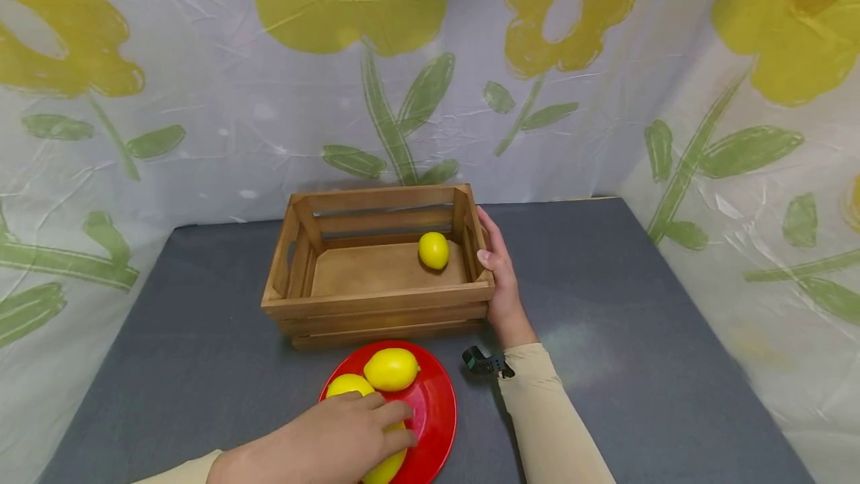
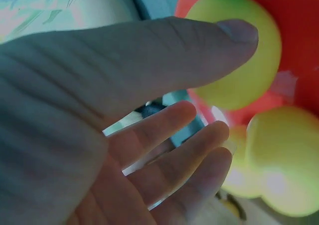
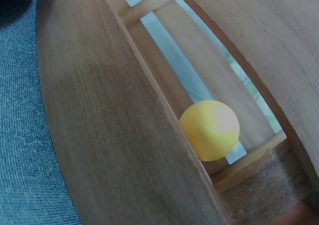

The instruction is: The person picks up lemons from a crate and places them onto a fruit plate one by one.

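Note:
My left hand (image 1: pixel 329 435) reaches over a red plate (image 1: pixel 440 424), its fingers spread above a yellow lemon (image 1: pixel 386 467) near the plate's front. In the left wrist view the thumb crosses in front of a lemon (image 2: pixel 266 60), while the other fingers stay apart from it. Two more lemons, one at the back (image 1: pixel 392 370) and one at the left (image 1: pixel 348 385), lie on the plate. My right hand (image 1: pixel 504 282) grips the right end of a slatted wooden crate (image 1: pixel 376 312), thumb at its rim. Inside the crate, towards the right, sits one lemon (image 1: pixel 433 250).
A dark grey cloth (image 1: pixel 625 320) covers the table. Behind it hangs a pale sheet (image 1: pixel 255 118) painted with yellow flowers. The crate stands near the back edge, directly behind the plate. A black strap device (image 1: pixel 487 362) is on my right wrist.

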Motion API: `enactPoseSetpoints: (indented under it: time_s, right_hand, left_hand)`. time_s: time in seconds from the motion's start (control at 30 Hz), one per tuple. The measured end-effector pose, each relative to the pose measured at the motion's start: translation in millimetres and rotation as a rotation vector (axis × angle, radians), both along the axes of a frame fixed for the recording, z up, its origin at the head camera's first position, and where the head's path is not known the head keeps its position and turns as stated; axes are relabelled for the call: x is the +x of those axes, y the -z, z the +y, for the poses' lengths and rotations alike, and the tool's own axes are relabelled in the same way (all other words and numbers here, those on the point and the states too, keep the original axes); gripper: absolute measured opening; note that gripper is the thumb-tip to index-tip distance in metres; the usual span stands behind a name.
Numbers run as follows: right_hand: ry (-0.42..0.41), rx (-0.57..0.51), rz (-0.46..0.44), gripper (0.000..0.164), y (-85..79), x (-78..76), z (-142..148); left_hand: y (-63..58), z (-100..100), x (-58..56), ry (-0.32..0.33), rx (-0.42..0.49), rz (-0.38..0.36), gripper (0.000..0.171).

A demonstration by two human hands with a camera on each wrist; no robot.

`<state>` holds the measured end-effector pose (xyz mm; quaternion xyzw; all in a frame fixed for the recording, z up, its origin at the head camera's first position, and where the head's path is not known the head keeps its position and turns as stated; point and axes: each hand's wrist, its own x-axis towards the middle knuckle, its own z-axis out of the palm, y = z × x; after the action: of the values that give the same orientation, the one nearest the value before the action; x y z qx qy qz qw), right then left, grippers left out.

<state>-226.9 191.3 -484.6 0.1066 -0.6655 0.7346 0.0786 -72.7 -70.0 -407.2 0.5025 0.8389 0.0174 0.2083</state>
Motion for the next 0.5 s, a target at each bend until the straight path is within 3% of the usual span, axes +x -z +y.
enactPoseSetpoints:
  time_s: [0.23, 0.37, 0.5]
  right_hand:
    - [-0.004, -0.008, 0.006, 0.072, -2.8, -0.9, 1]
    - [-0.003, -0.008, 0.011, 0.073, -2.6, -0.7, 1]
    - [-0.022, -0.013, 0.018, 0.073, -0.4, 0.0, 1]
  left_hand:
    - [-31.6, 3, -9.7, -0.085, -0.027, -0.043, 0.074]
    - [-56.7, 4, -17.0, -0.094, 0.014, 0.039, 0.07]
    - [-82.9, 4, -26.3, -0.123, 0.122, 0.1, 0.059]
